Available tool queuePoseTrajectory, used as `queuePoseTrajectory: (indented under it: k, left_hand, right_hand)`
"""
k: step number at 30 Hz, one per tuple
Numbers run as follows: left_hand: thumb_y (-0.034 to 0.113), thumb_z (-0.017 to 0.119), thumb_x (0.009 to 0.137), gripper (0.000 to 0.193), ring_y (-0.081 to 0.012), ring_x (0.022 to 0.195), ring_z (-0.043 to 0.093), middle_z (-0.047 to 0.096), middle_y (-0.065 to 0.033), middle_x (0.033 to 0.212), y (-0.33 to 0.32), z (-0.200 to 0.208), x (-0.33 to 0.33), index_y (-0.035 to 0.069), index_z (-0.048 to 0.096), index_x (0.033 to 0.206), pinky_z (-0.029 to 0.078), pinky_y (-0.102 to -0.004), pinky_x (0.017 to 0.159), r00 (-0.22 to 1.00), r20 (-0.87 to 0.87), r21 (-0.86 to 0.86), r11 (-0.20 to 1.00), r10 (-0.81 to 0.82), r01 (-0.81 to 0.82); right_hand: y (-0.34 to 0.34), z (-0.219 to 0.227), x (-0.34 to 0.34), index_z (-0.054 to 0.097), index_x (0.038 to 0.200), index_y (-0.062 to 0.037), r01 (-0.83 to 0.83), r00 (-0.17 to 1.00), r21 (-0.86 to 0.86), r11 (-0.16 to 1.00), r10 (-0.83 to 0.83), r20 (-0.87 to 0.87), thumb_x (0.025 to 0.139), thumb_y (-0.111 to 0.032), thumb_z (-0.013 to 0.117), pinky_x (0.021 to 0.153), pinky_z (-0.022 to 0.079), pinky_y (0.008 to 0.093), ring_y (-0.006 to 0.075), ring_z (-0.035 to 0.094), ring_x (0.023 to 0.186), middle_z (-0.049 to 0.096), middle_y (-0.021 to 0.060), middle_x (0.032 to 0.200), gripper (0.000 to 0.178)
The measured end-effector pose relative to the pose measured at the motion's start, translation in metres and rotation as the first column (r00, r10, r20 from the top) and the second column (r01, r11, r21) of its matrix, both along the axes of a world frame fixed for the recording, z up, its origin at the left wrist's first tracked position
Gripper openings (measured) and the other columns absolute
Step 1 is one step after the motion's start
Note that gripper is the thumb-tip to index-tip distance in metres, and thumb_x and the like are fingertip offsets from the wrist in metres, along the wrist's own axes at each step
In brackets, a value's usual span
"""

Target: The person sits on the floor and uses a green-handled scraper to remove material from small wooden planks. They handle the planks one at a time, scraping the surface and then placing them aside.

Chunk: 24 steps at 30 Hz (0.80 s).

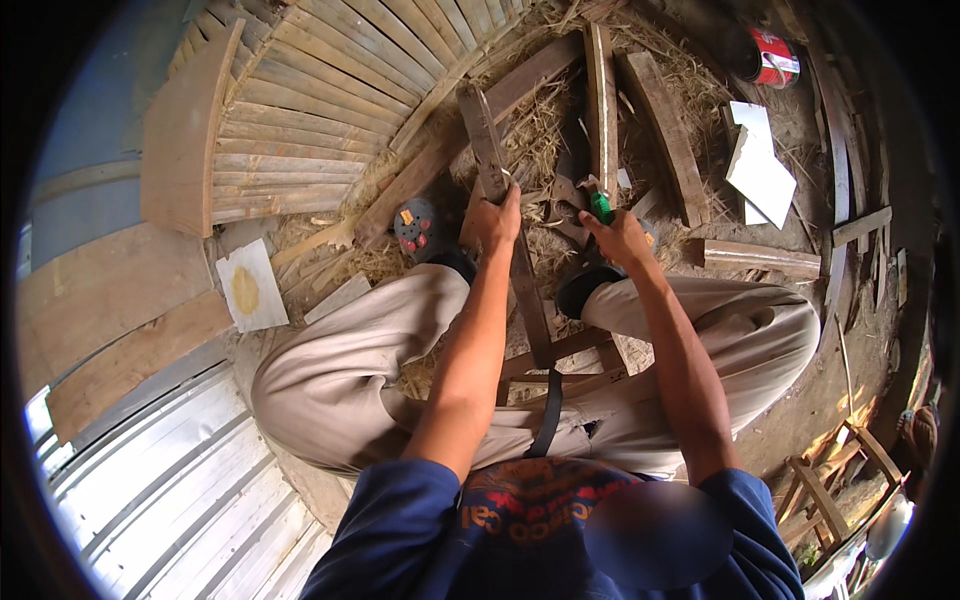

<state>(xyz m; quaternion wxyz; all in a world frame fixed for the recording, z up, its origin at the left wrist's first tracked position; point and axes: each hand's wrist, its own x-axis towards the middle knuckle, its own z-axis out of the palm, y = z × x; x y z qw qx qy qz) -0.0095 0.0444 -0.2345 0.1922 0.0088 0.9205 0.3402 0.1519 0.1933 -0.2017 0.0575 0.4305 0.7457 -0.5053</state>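
Nearest, my beige trousers [335, 400] are folding in soft creases, and a black strap [548, 412] is crossing my lap below the near end of a bar [526, 280]. This bar, dark, flat and narrow wood, is slanting away between my legs. My left hand [497, 222] is clamping round it partway along, fingers curled tight; my right hand [622, 240] is closing round a ribbed green handle [601, 208], apart from the bar and to its right. The handle's working end is blending into the clutter, so I am not telling its shape. In my judgement, the bar could be twisting should my one-handed hold be loosening, as I am seeing no clamp on it; a slip of the handle could then be endangering my left hand or legs. Beyond, dry, tangled straw [548, 130] is matting the ground, and rough, square-edged beams [668, 130] are lying about. Farther, a slatted panel [310, 95] of thin strips is curving at upper left, an angular white sheet [764, 180] is lying at right, and a red can [776, 58] is resting beyond it.
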Motion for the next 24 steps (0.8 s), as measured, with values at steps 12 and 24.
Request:
queuePoseTrajectory:
  k: [12, 24]
  left_hand:
    - [0.041, 0.070, 0.082, 0.051, -0.0363, 0.088, 0.071, 0.073, -0.0244, 0.092, 0.005, 0.029, 0.008, -0.008, 0.071, 0.095, 0.053, -0.0434, 0.079, 0.999, 0.012, 0.099, 0.994, 0.047, -0.048]
    - [0.041, 0.073, 0.079, 0.052, -0.0423, 0.090, 0.070, 0.070, -0.0285, 0.089, 0.011, -0.033, 0.028, -0.010, 0.068, 0.090, 0.053, -0.0482, 0.075, 0.989, 0.105, 0.183, 0.975, 0.106, -0.124]
  right_hand:
    - [-0.004, -0.003, 0.003, 0.054, 0.060, 0.0004, 0.053, 0.999, -0.114, 0.992, -0.054, -0.002, 0.089, -0.044, 0.072, 0.040, 0.039, 0.0344, 0.0155, 0.052, 0.040, 0.052, 0.0060, 0.049, 0.057]
    - [-0.004, -0.008, -0.001, 0.053, 0.058, 0.0001, -0.019, 1.000, -0.069, 0.997, 0.020, 0.020, 0.091, -0.044, 0.070, 0.040, 0.039, 0.0341, 0.0151, 0.052, 0.039, 0.051, 0.0059, 0.046, 0.058]
